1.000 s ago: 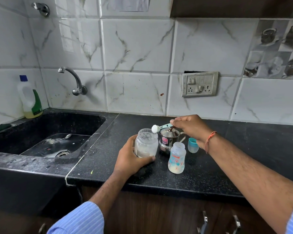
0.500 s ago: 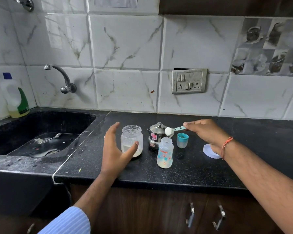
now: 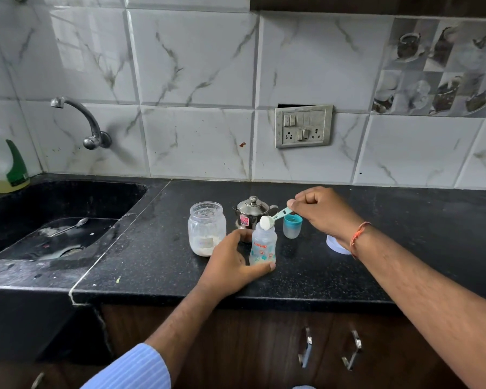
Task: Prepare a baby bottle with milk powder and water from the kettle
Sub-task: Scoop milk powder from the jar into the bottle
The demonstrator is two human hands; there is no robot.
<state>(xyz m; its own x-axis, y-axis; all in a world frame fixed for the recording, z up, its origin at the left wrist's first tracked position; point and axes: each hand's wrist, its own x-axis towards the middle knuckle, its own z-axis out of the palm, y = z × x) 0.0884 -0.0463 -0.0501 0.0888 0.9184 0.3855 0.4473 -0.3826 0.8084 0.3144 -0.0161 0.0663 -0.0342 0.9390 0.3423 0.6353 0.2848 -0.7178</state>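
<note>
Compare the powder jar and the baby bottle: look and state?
The powder jar is wider and plain; the baby bottle is narrower, with printed graphics. The jar stands untouched; the left hand grips the bottle, and the scoop in the right hand is at its mouth. Both are translucent, upright and uncapped.

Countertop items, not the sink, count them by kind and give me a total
Open containers: 2, powder jar and baby bottle
Kettles: 1, steel kettle
Scoops: 1, scoop
Caps and lids: 2, teal cap and white lid
Total: 6
</note>
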